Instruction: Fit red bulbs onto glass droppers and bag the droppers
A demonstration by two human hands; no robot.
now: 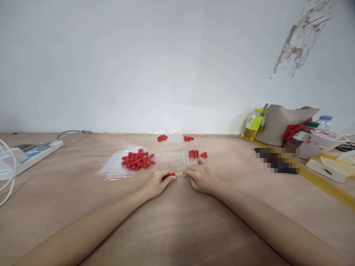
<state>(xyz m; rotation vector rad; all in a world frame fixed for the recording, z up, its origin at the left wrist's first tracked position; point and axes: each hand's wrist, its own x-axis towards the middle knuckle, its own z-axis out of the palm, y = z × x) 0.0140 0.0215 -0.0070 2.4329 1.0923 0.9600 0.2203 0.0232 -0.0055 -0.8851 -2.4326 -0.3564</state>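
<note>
On the broad brown counter (177,229), the right hand (201,178) and the left hand (156,183) rest near each other, each with its grip closed. From them, a row of slender clear tubes (169,160) lies toward twelve o'clock, a heap of red bulbs (135,160) at ten, and a few red-capped tubes (194,153) at one. Between the hands, the right grip pinches a single tube (179,174), thin, straight and see-through, pointing to nine o'clock, where the left grip wraps a smooth, bright red bulb (169,175), partly hidden.
</note>
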